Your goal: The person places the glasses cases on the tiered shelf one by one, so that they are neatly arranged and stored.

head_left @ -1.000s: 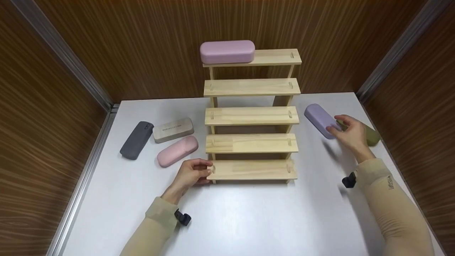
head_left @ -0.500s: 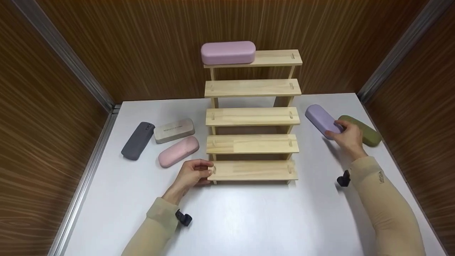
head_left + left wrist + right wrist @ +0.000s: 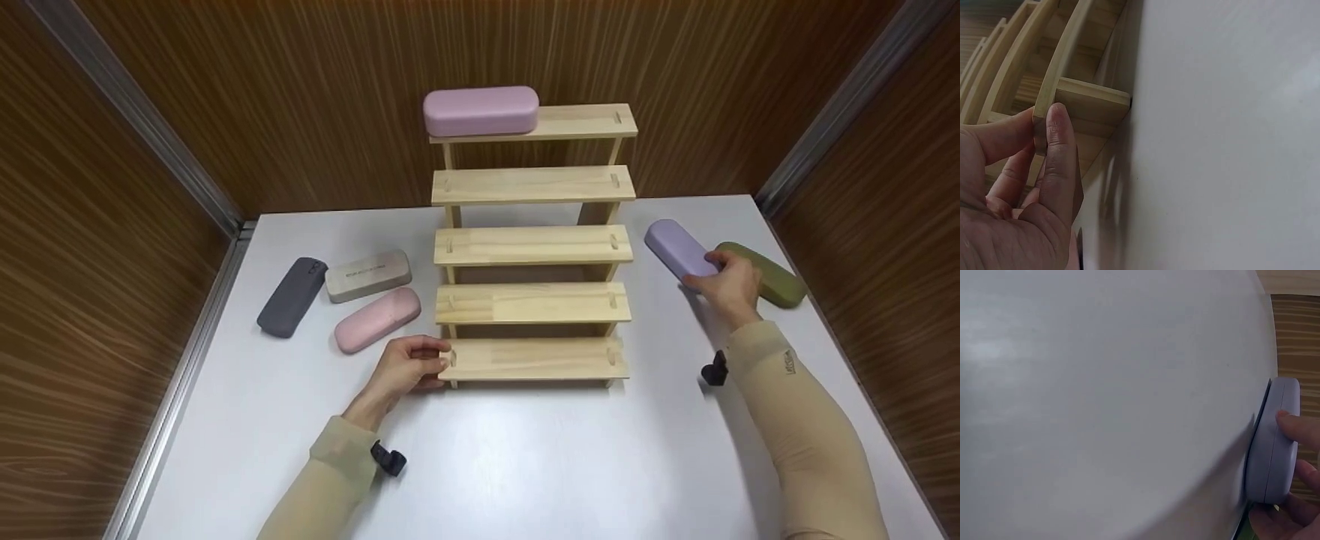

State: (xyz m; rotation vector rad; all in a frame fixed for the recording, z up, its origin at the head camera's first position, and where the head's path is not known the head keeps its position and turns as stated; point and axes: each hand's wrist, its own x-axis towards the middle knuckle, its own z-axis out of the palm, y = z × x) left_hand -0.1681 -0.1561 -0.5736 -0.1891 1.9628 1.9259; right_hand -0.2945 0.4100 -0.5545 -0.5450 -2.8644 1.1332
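Observation:
A stepped wooden rack (image 3: 536, 358) stands in the middle of the white table. My left hand (image 3: 405, 369) pinches the left end of its lowest shelf between thumb and fingers, and the left wrist view shows that shelf's edge in the grip. To the right of the rack lies a lavender glasses case (image 3: 675, 246). My right hand (image 3: 731, 285) holds its near end, with the thumb on one side and fingers on the other. In the right wrist view the lavender case (image 3: 1272, 444) appears on the table surface. A pink-mauve case (image 3: 481, 111) rests on the left of the top shelf.
An olive green case (image 3: 780, 283) lies just right of my right hand, partly behind it. Left of the rack lie a dark grey case (image 3: 291, 298), a cream case (image 3: 367, 276) and a light pink case (image 3: 377, 320). Wood-grain walls (image 3: 330, 97) enclose the table.
My right hand has closed on the lavender case's near end, and its forearm has shifted left. The left hand keeps its grip on the lowest shelf.

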